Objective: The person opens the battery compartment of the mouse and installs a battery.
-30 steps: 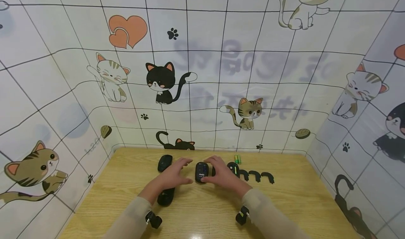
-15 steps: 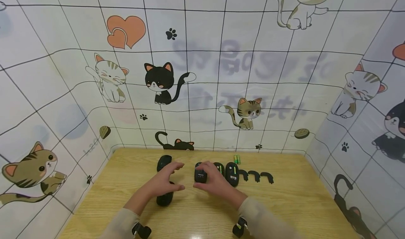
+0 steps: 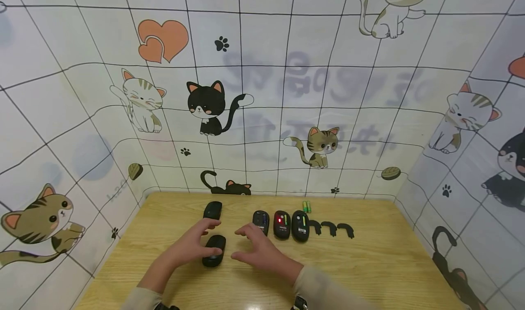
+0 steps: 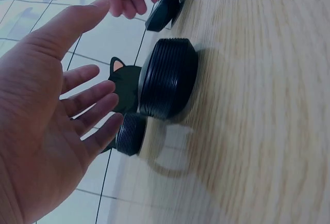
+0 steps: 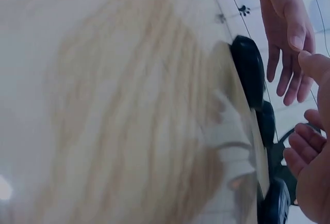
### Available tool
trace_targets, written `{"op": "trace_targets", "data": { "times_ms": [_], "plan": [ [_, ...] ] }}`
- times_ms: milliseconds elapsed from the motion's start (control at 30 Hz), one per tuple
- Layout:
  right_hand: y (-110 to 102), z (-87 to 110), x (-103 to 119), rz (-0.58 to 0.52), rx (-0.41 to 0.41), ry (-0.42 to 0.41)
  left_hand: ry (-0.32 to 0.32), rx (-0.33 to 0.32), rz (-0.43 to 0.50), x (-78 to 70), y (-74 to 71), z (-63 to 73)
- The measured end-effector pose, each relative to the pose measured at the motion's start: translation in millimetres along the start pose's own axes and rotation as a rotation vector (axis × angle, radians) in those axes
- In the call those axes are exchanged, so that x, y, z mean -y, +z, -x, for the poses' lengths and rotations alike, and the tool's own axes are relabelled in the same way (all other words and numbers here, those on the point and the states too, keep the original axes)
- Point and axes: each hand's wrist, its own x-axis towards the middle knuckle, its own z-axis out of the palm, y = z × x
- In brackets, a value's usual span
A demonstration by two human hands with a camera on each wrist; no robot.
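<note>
Over the left of the table, my left hand (image 3: 188, 244) is spread and holds nothing, its thumb overlapping the nearer black computer mouse (image 3: 215, 250) in the head view. The left wrist view shows that palm (image 4: 46, 110) beside the ribbed side of a mouse (image 4: 170, 79). A second mouse (image 3: 213, 209) lies farther back, partly behind the fingers. My right hand (image 3: 262, 250), fingers parted and holding nothing, hovers in front of an upturned mouse (image 3: 260, 221). Right of it lie two more upturned mice, one with a red light (image 3: 281, 224) and one with a battery (image 3: 301, 226) showing.
Two green batteries (image 3: 306, 206) lie at the back of the wooden table (image 3: 361, 264). Several curved black covers (image 3: 346, 230) sit right of the upturned mice. A cat-printed cloth wall (image 3: 262, 86) encloses the table's back and sides.
The right hand has let go of the upturned mouse and drawn back toward the left and front. My left hand has moved left and nearer, over the nearer black mouse.
</note>
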Motion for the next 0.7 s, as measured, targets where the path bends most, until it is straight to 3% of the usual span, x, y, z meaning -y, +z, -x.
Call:
{"op": "trace_targets", "data": {
  "times_ms": [367,700],
  "plan": [
    [31,-11.4,5,-0.044,-0.034,0.104,-0.077,0.079,0.034,7.6,-7.5,15.9],
    [51,-22.6,16,0.009,-0.05,0.182,-0.042,0.09,0.001,18.3,-9.0,26.6]
  ]
}}
